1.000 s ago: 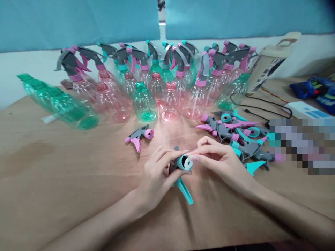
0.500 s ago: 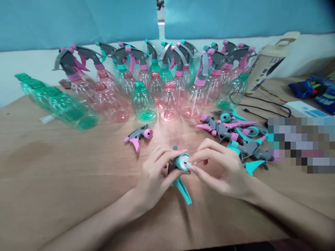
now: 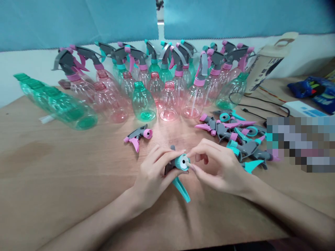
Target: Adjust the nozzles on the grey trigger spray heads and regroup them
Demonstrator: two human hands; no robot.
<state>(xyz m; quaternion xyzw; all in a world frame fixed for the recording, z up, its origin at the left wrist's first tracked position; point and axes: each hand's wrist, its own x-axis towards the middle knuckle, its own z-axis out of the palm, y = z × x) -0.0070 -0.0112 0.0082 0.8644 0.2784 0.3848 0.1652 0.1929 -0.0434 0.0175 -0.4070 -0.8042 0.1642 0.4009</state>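
Blue backdrop (image 3: 78, 22) fills the top of the frame, wooden worktop (image 3: 65, 181) below. Just below centre, the left hand (image 3: 154, 174) has its grip wrapped around a teal-and-grey spray head (image 3: 170, 168); the right hand (image 3: 220, 167) reaches the collar (image 3: 178, 161), but whether it pinches the white disc (image 3: 184, 166), I can't tell. Looks light, stiff, perhaps slick: best held by the collar, clear of the trigger (image 3: 181, 190).

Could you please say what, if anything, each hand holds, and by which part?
The left hand holds a spray head by its turquoise collar; whether the right hand grips anything cannot be told.
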